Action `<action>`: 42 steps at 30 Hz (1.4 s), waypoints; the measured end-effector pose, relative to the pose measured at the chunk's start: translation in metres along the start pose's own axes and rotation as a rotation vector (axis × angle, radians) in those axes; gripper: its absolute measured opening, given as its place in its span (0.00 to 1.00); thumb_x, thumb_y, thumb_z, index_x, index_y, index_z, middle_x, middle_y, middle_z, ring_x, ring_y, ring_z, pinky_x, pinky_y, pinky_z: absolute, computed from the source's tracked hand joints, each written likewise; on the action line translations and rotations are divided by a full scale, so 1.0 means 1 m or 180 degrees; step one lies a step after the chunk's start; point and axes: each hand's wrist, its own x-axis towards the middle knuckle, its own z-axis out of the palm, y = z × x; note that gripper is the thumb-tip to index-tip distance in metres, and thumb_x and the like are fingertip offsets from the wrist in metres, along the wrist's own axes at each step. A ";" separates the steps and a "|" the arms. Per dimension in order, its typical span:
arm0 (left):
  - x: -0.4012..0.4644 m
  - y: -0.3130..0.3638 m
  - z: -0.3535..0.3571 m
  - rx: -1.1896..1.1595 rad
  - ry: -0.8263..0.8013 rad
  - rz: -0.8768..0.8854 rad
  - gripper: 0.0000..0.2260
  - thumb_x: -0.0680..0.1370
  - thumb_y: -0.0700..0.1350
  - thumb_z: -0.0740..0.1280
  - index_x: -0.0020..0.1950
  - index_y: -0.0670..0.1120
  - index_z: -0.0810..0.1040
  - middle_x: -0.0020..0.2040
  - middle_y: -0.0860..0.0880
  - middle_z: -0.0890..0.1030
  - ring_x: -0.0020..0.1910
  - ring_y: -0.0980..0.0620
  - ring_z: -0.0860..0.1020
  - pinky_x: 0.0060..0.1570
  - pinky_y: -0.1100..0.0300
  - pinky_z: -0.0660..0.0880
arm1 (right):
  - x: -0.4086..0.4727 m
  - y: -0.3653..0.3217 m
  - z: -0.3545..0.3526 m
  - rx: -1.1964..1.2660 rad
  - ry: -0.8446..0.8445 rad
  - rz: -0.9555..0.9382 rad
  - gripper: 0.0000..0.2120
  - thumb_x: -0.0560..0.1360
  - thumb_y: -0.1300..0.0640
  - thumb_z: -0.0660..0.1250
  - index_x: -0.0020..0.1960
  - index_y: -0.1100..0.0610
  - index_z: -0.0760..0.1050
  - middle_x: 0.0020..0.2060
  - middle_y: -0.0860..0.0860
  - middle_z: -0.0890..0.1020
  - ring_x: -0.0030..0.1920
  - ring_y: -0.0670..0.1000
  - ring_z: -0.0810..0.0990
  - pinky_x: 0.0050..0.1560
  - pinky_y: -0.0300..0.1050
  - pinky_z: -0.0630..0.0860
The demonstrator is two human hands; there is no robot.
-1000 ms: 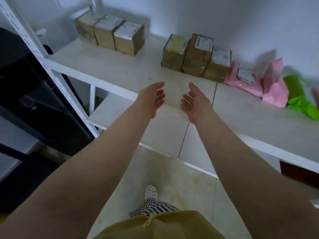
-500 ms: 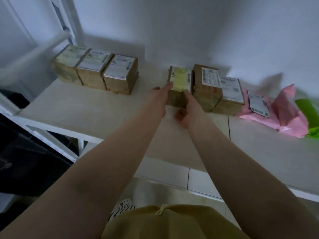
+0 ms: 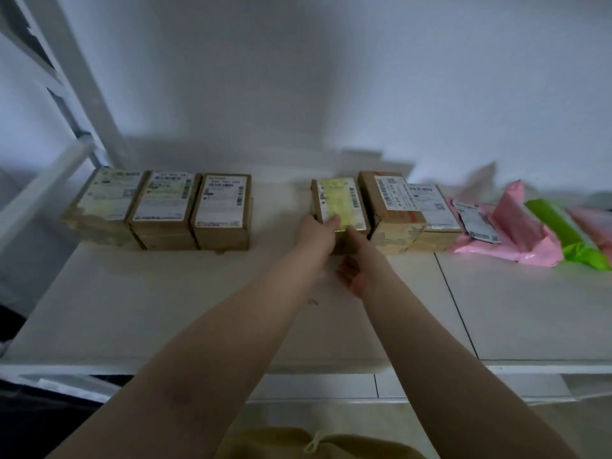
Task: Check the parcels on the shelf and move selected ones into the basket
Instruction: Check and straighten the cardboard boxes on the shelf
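Both hands, empty and apart a second ago, now meet at the yellow-labelled box near the shelf's back edge: left hand gripping its near corner, right hand against its front, so checking has likely begun.

Both forearms are bare, no sleeves showing. At the bottom centre of the frame sits a mustard-yellow garment with a pale drawstring knot.

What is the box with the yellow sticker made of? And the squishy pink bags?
The small brown box with the yellow label, held by the left hand and right hand, looks like matte cardboard: dull brown sides and sharp edges. Its label seems glossy paper. The crumpled pink mailer bags look like thin, slightly shiny plastic film, going by their soft wrinkles.
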 end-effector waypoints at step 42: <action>-0.008 0.010 -0.122 0.2508 0.1165 0.1788 0.30 0.77 0.67 0.53 0.70 0.48 0.72 0.71 0.46 0.73 0.73 0.45 0.67 0.73 0.44 0.58 | -0.040 0.013 0.059 -0.0656 -0.0730 -0.0749 0.30 0.76 0.42 0.68 0.75 0.50 0.67 0.65 0.52 0.75 0.66 0.56 0.72 0.65 0.54 0.72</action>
